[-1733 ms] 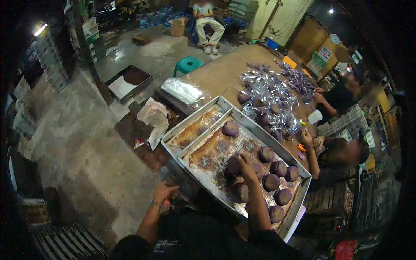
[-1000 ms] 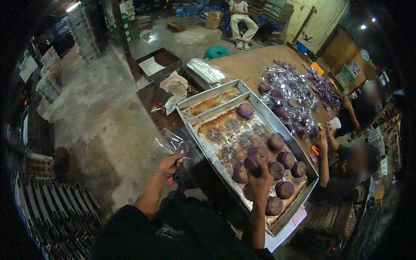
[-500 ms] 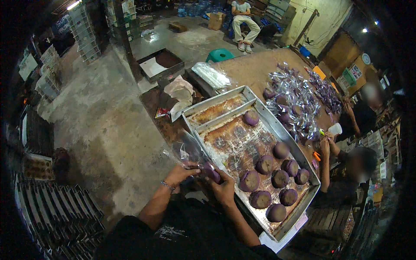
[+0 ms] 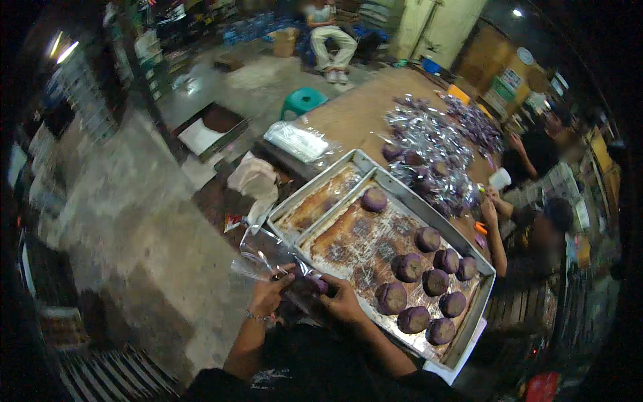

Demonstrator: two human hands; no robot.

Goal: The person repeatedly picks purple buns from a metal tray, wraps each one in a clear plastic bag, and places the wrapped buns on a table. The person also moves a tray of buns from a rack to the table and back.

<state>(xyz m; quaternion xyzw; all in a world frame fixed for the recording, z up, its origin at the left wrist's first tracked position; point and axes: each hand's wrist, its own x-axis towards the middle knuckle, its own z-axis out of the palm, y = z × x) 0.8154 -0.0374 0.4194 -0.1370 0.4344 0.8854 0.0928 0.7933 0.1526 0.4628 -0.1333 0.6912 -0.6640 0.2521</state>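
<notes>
My left hand [image 4: 269, 295] pinches the edge of a clear plastic bag [image 4: 253, 262] beside the tray's near left side. A purple bun [image 4: 317, 285] sits at the bag's mouth, and my right hand [image 4: 343, 303] is closed round it. How far the bun is inside the bag is hard to make out. Right beside my hands lies a large metal baking tray [image 4: 429, 224] with a divider. Several round purple buns [image 4: 391, 297] with brownish tops are gathered at its near right end. One single bun [image 4: 374, 199] rests near the divider.
Beyond the tray a heap of wrapped purple buns [image 4: 432, 161] covers the brown table [image 4: 355, 124]. A stack of clear bags [image 4: 296, 141] and a crumpled cloth [image 4: 254, 181] lie past the tray's far left. Co-workers' hands [image 4: 492, 208] are at the right. A green stool [image 4: 303, 102] stands behind.
The whole view has turned, shifting the far scene leftward. My left hand has come round to the bag's edge, and the bag now spreads out more beside the bun in my right hand.
</notes>
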